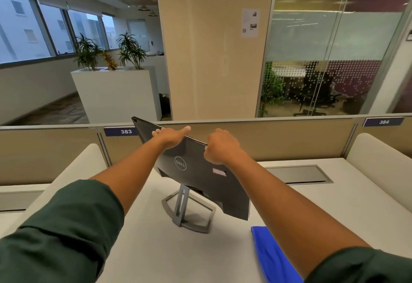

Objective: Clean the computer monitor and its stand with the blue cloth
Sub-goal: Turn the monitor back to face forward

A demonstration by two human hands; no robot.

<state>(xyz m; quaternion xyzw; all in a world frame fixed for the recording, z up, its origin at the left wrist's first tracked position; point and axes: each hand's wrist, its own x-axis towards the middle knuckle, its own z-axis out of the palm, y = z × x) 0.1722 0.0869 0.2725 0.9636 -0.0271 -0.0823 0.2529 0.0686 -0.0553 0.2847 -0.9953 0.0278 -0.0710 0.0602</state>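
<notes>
A black Dell monitor (196,171) stands on the desk with its back side turned toward me, set at an angle on a grey open-frame stand (189,209). My left hand (171,135) lies over the monitor's top edge, fingers stretched over it. My right hand (223,149) grips the same top edge further right, fingers curled round it. The blue cloth (272,256) lies on the desk at the lower right, partly hidden under my right forearm. Neither hand touches the cloth.
The white desk (138,238) is bounded by beige partition panels (278,140) labelled 383 and 384. A grey cable hatch (298,174) is set in the desk to the right of the monitor. Cream side dividers (379,160) flank the desk.
</notes>
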